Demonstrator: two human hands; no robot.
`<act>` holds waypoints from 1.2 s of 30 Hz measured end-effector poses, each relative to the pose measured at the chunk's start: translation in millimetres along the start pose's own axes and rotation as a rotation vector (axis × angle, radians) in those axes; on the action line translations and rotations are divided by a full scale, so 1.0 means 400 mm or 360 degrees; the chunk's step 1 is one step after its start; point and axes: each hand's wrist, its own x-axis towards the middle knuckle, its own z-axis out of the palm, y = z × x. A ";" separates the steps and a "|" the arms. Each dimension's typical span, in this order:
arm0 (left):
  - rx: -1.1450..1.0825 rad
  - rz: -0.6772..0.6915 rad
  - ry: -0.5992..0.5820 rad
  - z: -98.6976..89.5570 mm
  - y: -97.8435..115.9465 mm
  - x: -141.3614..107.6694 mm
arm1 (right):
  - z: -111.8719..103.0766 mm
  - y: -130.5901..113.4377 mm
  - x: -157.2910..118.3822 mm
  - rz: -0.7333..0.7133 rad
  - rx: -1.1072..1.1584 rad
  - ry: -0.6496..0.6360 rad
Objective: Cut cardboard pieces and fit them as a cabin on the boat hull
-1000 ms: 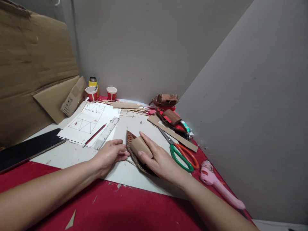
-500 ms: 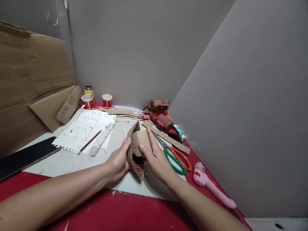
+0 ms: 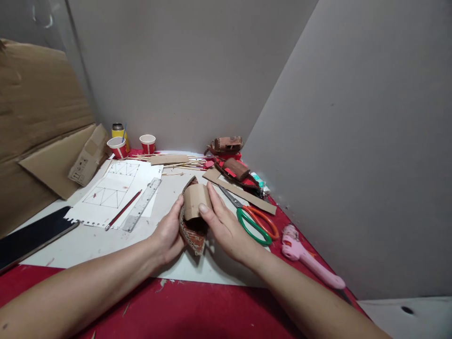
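Observation:
Between my hands is a small cardboard boat [image 3: 195,241] with pointed ends, its inside coloured brown. A curved piece of plain cardboard [image 3: 196,200] arches over its middle like a roof. My left hand [image 3: 170,235] is closed on the boat's left side, fingers beneath it. With my right hand [image 3: 224,226] I press the curved piece, thumb on its face and fingers along its right edge; whether those fingers also grip the hull is hidden. Just right of this hand lie scissors [image 3: 254,223] with green and orange handles, beside a long cardboard strip [image 3: 243,193].
A pink glue gun [image 3: 310,263] lies at the right. Two finished-looking brown boats [image 3: 236,169] sit behind the scissors. On the left are a drawing sheet [image 3: 109,188], a pencil [image 3: 123,209], a ruler [image 3: 143,205] and a dark tablet-like device [image 3: 35,240]. Paper cups [image 3: 147,144] and thin sticks [image 3: 196,163] are at the back.
The boat has been turned so more of its brown inside shows. The curved cardboard piece now sits more upright and arched within the hull. The whole view has shifted slightly.

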 end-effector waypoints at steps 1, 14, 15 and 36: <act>-0.0008 -0.0006 0.0010 -0.001 0.004 0.000 | -0.007 -0.002 0.001 -0.0007 0.0034 -0.0013; 0.0207 -0.0275 0.0014 0.003 0.057 -0.008 | -0.045 0.012 0.027 -0.0249 0.0097 0.0023; 0.0213 -0.0277 0.0010 0.004 0.058 -0.009 | -0.046 0.013 0.028 -0.0248 0.0105 0.0022; 0.0266 -0.0069 -0.0047 -0.005 0.097 -0.005 | -0.027 0.001 0.018 -0.0566 -0.0059 0.0237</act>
